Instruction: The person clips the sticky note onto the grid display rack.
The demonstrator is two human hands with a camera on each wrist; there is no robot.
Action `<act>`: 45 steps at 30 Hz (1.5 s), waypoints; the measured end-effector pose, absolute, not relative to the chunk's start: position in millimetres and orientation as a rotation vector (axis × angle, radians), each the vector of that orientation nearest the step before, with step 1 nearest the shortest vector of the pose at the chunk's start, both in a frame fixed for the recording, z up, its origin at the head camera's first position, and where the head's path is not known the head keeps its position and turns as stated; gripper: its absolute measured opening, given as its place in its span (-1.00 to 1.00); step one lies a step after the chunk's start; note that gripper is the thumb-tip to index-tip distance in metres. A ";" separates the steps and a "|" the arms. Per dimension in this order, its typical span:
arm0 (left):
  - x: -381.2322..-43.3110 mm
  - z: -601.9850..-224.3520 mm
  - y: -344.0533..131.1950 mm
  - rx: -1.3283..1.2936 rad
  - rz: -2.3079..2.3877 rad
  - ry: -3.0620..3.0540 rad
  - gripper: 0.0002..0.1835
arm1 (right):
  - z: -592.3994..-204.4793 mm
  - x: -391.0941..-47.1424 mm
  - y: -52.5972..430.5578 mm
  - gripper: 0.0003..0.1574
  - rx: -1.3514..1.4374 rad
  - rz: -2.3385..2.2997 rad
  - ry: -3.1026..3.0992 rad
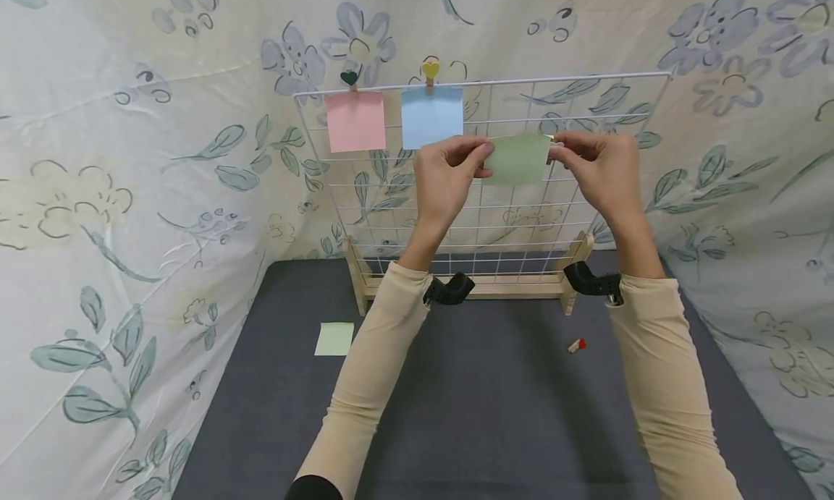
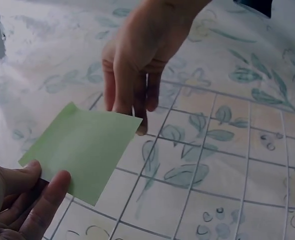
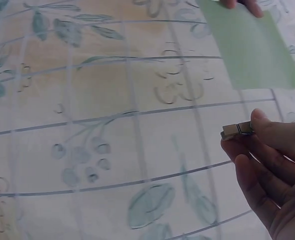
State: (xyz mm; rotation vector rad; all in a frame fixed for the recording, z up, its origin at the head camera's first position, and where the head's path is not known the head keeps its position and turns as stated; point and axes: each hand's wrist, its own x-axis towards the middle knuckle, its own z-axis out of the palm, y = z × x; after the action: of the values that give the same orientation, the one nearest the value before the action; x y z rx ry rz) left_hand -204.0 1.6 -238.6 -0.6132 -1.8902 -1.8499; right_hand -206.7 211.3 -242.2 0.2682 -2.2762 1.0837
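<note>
While left hand [image 1: 443, 176] pinches green note [image 1: 518, 160] | right hand [image 1: 602, 168] pinches wooden clothespin [image 3: 231, 131]

Room opens at lower centre, over the grey tabletop [image 1: 469, 399] between the beige sleeves [image 1: 365, 384]. At centre, black wrist mounts [image 1: 454, 289] narrow it; behind, the wooden base [image 1: 515, 291] and white wire grid [image 1: 521, 80] block passage.

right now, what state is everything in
Wire rack, upright
Pink note, hanging, clipped
Blue note, hanging, clipped
Green heart clip, closed on pink note
Yellow heart clip, closed on blue note
Raised green note, in left hand, unclipped
Wooden clip, pinched in right hand
Other green note, flat on table
Red-topped clip, lying on table
</note>
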 end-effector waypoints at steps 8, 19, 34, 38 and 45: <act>-201.4 -222.8 -1.1 -0.616 -1.966 -1.801 -0.84 | -202.5 -207.6 210.6 -0.74 0.337 1.272 -2.065; -217.2 -201.9 2.9 -0.428 -1.837 -1.896 -0.86 | -155.3 -228.1 189.3 -0.73 0.483 1.357 -2.095; -235.0 -197.3 16.0 -0.342 -1.751 -1.939 -0.83 | -145.4 -241.2 184.8 -0.69 0.561 1.281 -2.269; -237.2 -196.0 15.4 -0.359 -1.783 -1.917 -0.81 | -143.5 -243.1 184.4 -0.68 0.565 1.252 -2.309; -238.6 -196.2 16.6 -0.362 -1.787 -1.902 -0.81 | -142.1 -243.0 185.0 -0.62 0.509 1.173 -2.409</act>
State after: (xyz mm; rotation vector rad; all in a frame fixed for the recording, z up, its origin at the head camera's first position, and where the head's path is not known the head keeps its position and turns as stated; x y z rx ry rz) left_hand -238.6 16.6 -196.2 -0.3624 -1.9023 -1.7867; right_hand -243.0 185.0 -142.1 0.5093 -2.4088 1.1734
